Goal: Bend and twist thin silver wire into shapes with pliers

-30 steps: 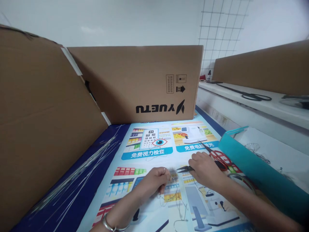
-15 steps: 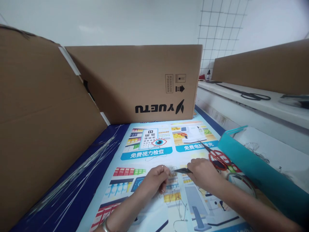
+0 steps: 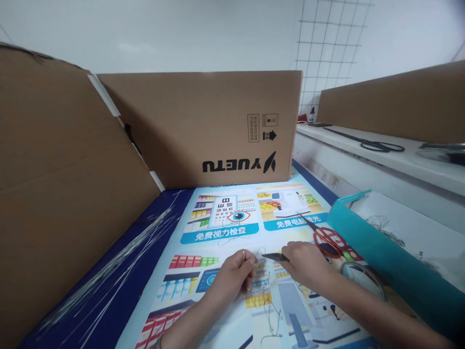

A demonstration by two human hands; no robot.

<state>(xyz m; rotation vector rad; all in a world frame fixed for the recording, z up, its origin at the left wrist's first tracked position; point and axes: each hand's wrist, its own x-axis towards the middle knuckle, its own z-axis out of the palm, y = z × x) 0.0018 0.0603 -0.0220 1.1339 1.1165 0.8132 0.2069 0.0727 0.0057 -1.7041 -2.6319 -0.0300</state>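
My left hand [image 3: 240,269] is closed in a pinch on a thin wire [image 3: 260,251], which bends into a small loop beside the fingertips. My right hand [image 3: 307,261] is wrapped round a dark, pointed tool [image 3: 275,257]; its handles are hidden in the fist, so I cannot tell whether it is scissors or pliers. The tool's tip points left, close to the loop and a little apart from my left fingers. Below the hands, more curled thin wire [image 3: 271,317] lies on the printed sheet [image 3: 225,245].
Red-handled scissors [image 3: 329,241] lie beyond my right hand. A teal box [image 3: 378,242] with wire coils stands right, near a round clear dish [image 3: 363,276]. Long silvery strands [image 3: 119,261] lie left. Cardboard panels [image 3: 174,126] enclose the back and left; black scissors [image 3: 378,144] rest on a ledge.
The tool's tip has come slightly away from my left fingertips, and the wire loop beside them shows more clearly. Both hands otherwise keep nearly the same place; the view has shifted slightly.
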